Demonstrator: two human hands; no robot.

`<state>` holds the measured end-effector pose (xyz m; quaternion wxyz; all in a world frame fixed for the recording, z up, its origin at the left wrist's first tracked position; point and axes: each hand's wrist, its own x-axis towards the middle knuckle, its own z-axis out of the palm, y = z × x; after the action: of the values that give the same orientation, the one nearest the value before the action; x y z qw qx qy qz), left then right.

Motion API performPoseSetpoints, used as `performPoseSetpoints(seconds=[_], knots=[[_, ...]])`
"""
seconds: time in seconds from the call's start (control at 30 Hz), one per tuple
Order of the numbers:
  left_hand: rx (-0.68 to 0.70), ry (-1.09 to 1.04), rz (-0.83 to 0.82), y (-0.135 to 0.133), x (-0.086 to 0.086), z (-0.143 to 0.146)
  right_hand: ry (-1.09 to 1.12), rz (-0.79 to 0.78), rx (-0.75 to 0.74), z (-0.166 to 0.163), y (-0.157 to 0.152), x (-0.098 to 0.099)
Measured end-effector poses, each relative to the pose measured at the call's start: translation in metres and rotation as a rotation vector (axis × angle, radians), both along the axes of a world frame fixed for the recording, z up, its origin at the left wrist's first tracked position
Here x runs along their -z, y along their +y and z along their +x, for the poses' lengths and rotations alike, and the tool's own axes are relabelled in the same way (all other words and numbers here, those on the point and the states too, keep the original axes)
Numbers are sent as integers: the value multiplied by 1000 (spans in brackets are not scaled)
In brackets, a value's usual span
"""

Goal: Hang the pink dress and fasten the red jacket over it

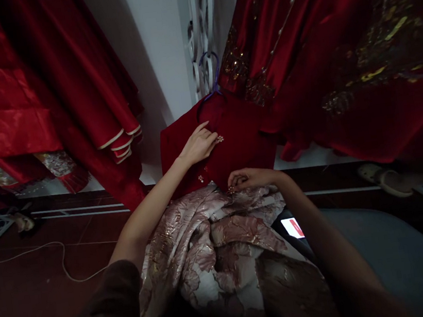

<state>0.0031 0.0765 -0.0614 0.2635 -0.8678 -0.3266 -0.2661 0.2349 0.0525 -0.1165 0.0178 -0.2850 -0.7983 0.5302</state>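
A dark red jacket (244,123) hangs from a purple hanger (215,77), its lower part meeting a shiny floral fabric (221,230) across my lap. My left hand (201,144) lies on the upper front, index finger extended and the other fingertips closed on the jacket beside a sparkling button (220,139). Another jewelled button (200,179) shows lower down. At the bottom front edge, my right hand (251,177) has its fingers curled, pinching the jacket's edge near a small shiny button (231,189). The fingers partly hide what they grip.
Red satin garments (86,66) hang on the left, and sequinned red ones (338,58) on the right. A white metal frame (199,25) stands behind the hanger. A lit phone (293,228) lies by my right forearm, near a grey seat (386,244). A cable (65,261) crosses the floor.
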Motion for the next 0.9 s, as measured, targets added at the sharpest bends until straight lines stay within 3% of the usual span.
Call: performPoseSetpoints(seconds=[0.13,0.23,0.33,0.43,0.5,0.57,0.63,0.7,0.8,0.9], knots=[[-12,-21,22,-1,5,0,-2,13,12,0,-4,-9],[-17,-67,-15,-4,3,-1,71,26,116,-2,-1,-20],[-50,-104,-79,-6,-2,-5,302,139,347,-20,7,-40],[-150,-105,-116,-4,-4,-9,560,355,688,-58,20,-66],[-262,-143,-120,-4,-4,-10,523,443,814,-91,28,-81],[-381,-238,-121,-5,-4,-8,306,409,936,-119,32,-86],[-493,-360,-122,-9,-3,-6,90,396,1124,-135,33,-81],[-601,-475,-119,-14,-2,-6,12,531,1234,-135,32,-68],[-715,-636,-131,-18,2,-16,4,784,1252,-112,36,-45],[-696,-777,-186,-14,6,-38,-60,918,1223,-81,45,-34]])
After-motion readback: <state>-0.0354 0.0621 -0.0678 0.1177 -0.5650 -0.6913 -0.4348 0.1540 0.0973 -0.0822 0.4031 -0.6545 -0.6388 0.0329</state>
